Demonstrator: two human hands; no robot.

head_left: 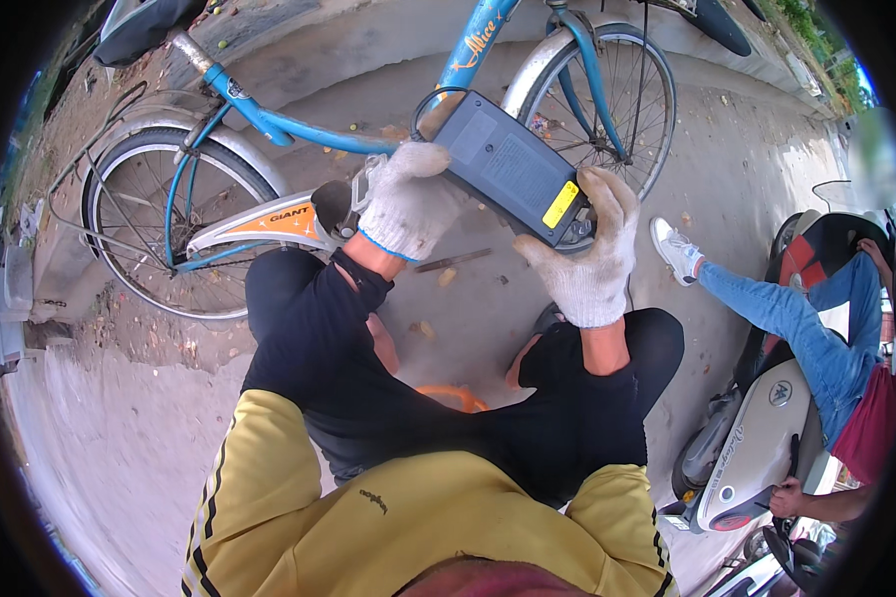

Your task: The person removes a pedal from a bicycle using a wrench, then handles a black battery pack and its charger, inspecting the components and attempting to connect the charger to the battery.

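Observation:
A dark grey rectangular power brick [493, 149] with a yellow label and a black cable at its upper end is held up in front of me, in front of the blue bicycle [324, 134]. My left hand [408, 199], in a white knitted glove, grips its upper-left end with fingers bent. My right hand [587, 259], gloved likewise, is curled round the lower-right end, thumb toward the near edge. The bicycle's orange-and-white chain guard [254, 225] lies behind and left of my left hand. My bent knees are below my hands.
The bicycle stands side-on along a concrete step [727, 75]. At right a person in blue jeans [767, 303] sits by a beige scooter [742, 468], one white shoe [672, 249] stretched toward me. An orange object [453, 396] lies on the dusty concrete between my legs.

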